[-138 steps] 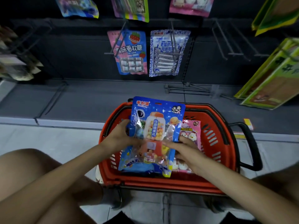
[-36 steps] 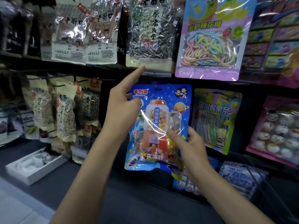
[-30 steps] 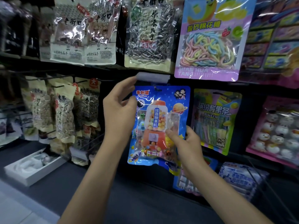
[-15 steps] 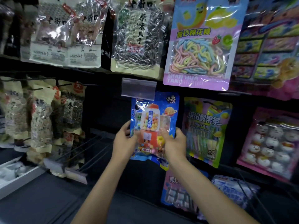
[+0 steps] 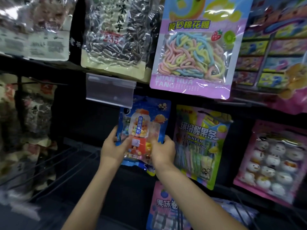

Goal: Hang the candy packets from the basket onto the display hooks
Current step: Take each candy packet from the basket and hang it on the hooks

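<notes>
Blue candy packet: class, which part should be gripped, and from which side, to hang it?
Grip the blue candy packet by its lower side edges, one hand from each side, as the left hand and right hand do. It is flat and upright, and its top, partly behind the clear price tag, probably needs to stay free for hanging.

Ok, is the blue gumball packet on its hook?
Cannot tell. The blue gumball packet has its top hidden behind the clear tag holder; left hand and right hand grip its sides.
</notes>
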Motion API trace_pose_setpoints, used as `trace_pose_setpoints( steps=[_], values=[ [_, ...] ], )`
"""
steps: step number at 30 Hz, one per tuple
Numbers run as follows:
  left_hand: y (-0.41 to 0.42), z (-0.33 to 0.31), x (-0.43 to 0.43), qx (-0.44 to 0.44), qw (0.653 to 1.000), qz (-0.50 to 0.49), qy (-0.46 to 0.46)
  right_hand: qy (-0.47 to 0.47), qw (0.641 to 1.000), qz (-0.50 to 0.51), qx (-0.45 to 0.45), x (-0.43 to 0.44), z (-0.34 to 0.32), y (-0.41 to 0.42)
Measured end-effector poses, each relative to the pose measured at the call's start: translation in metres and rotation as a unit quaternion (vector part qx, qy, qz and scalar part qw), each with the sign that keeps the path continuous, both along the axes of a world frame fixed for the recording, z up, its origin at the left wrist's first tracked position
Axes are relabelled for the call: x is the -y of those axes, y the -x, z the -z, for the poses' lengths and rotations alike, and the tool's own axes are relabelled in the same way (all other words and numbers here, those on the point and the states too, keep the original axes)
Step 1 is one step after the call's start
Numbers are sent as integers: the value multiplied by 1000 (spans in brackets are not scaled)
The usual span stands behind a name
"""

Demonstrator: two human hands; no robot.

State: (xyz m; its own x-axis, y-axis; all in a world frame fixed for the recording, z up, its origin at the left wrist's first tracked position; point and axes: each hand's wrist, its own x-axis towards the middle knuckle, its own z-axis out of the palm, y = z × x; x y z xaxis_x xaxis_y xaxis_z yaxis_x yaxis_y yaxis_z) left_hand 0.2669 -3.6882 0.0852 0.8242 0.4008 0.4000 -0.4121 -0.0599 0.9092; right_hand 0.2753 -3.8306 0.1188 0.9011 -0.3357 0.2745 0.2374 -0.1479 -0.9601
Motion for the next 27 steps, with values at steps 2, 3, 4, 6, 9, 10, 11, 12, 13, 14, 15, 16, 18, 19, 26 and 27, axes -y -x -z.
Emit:
trace_pose_setpoints(
  steps=[2, 3, 4, 6, 9, 10, 11, 12, 13, 14, 15, 16, 18, 19, 26, 27],
  values=[
    [-8, 1, 1, -5, 1000, -2, 2, 16, 1000, 4, -13, 1, -2, -7],
    [-11, 1, 1, 0, 1000, -4, 5, 28, 999, 8, -18, 2, -3, -11],
    [-14, 2, 1, 6, 1000, -3, 1, 36, 999, 14, -19, 3, -4, -14],
    [-21, 1, 1, 19, 1000, -1, -3, 38, 999, 21, -18, 5, -6, -18],
    [-26, 1, 3, 27, 1000, 6, 2, 33, 999, 20, -15, 8, -6, -23],
    [-27, 1, 3, 29, 1000, 8, 1, 31, 999, 17, -13, 9, -5, -24],
    [-27, 2, 4, 31, 999, 9, 1, 34, 999, 16, -10, 10, -3, -26],
    [-28, 3, 4, 32, 999, 11, -2, 40, 999, 16, -8, 11, -2, -27],
    [-27, 2, 6, 33, 999, 14, -3, 46, 999, 17, -6, 11, -2, -28],
    [-26, 1, 6, 34, 999, 16, -3, 46, 999, 16, -3, 11, -1, -29],
    [-26, 1, 7, 37, 999, 18, 1, 41, 999, 12, -2, 12, 0, -30],
    [-26, 3, 7, 38, 999, 17, 4, 35, 999, 8, -2, 12, 1, -30],
    [-27, 5, 7, 40, 999, 11, 5, 22, 1000, 2, 2, 13, 2, -29],
    [-26, 6, 6, 40, 999, 6, 0, 17, 1000, 0, 3, 13, 4, -29],
    [-32, 15, -5, -1, 996, -44, -82, 46, 999, 8, 3, 11, 5, -22],
    [-30, 14, -6, -5, 995, -46, -92, 46, 999, 9, 5, 11, 4, -19]
  ],
)
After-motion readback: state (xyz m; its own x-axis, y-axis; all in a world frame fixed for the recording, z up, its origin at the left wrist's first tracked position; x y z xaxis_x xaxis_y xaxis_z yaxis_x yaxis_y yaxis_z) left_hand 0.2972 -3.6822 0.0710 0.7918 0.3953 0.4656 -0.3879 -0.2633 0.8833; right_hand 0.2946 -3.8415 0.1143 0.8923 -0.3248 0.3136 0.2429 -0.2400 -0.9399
